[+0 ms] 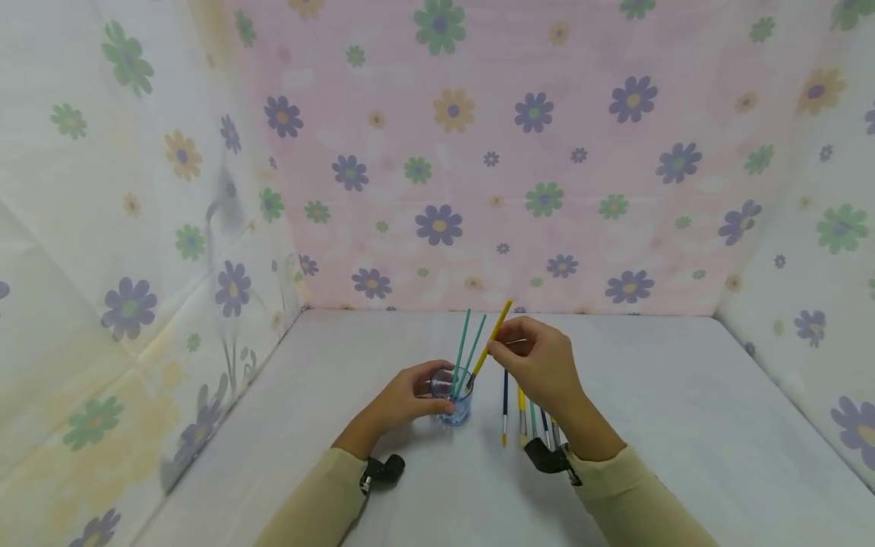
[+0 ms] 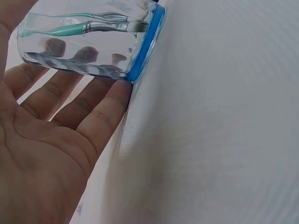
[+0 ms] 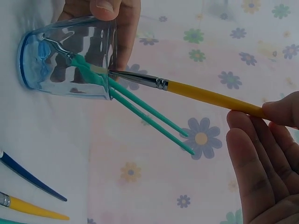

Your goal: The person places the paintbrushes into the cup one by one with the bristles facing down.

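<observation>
Here, the left hand holds the tumbler, and the right hand pinches a yellow paintbrush; its bristles could bend if they press the teal paintbrushes.

One clear cup; two hands; at least eight paintbrushes
</observation>
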{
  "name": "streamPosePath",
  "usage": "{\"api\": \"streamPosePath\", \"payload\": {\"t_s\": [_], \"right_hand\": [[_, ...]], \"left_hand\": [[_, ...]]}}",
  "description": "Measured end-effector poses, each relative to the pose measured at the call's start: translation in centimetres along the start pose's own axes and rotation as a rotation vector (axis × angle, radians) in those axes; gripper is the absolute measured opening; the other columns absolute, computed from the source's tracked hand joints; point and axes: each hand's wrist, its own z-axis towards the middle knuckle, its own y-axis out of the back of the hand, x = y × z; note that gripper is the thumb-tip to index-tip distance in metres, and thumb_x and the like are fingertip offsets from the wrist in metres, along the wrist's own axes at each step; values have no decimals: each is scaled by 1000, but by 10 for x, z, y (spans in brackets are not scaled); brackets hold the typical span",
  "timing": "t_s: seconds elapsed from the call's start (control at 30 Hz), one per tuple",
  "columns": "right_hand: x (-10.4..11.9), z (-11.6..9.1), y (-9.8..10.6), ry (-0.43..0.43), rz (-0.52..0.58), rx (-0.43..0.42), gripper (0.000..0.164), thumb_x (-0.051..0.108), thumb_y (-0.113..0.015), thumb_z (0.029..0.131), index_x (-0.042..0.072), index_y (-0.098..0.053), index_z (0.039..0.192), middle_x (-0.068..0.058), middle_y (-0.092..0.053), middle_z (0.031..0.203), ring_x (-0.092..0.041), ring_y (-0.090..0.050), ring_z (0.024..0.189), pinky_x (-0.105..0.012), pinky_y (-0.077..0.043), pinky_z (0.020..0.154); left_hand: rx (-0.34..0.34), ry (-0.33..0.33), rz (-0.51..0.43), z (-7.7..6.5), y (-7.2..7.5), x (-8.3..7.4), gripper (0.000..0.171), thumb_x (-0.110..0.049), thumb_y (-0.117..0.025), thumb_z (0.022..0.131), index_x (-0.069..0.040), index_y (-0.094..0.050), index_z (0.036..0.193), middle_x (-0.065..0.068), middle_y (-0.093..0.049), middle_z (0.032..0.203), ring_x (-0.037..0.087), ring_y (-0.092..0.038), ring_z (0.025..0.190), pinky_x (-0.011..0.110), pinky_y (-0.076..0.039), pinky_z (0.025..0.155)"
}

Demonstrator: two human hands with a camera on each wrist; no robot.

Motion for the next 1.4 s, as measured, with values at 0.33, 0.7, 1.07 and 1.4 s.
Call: {"api": "streamPosePath", "payload": {"t_s": [0.33,0.7,1.07,1.4], "right_hand": [[-5,4,4,-49,-31,25,12,26,-78,94,19,-73,103,2,-75,100,-14,-77,87,-32,-64,76],[-15,5,-13,-134,-22,89,11,24,-77,94,17,-73,101,3,-76,96,-13,-75,85,-34,-63,76],[-35,4,-26,-236,121,164,13,18,-77,94,11,-72,104,-3,-76,97,-18,-76,86,-31,-64,74],[-39,4,-31,-257,119,154,13,18,-77,94,9,-73,103,-3,-78,93,-21,-78,86,-29,-64,71]], "left_hand": [[-2,-3,-13,1,0,3,67,-33,-87,85,-37,-56,144,-5,-65,137,23,-63,130,49,-48,113],[0,-2,-31,0,0,2,67,-35,-87,85,-36,-56,144,-2,-65,138,25,-62,131,49,-48,113],[5,0,-37,0,0,1,69,-39,-88,83,-33,-56,144,-1,-65,137,26,-63,130,49,-48,114],[7,-23,-55,1,0,2,72,-37,-88,83,-28,-55,146,0,-66,136,24,-64,129,46,-49,113]]}}
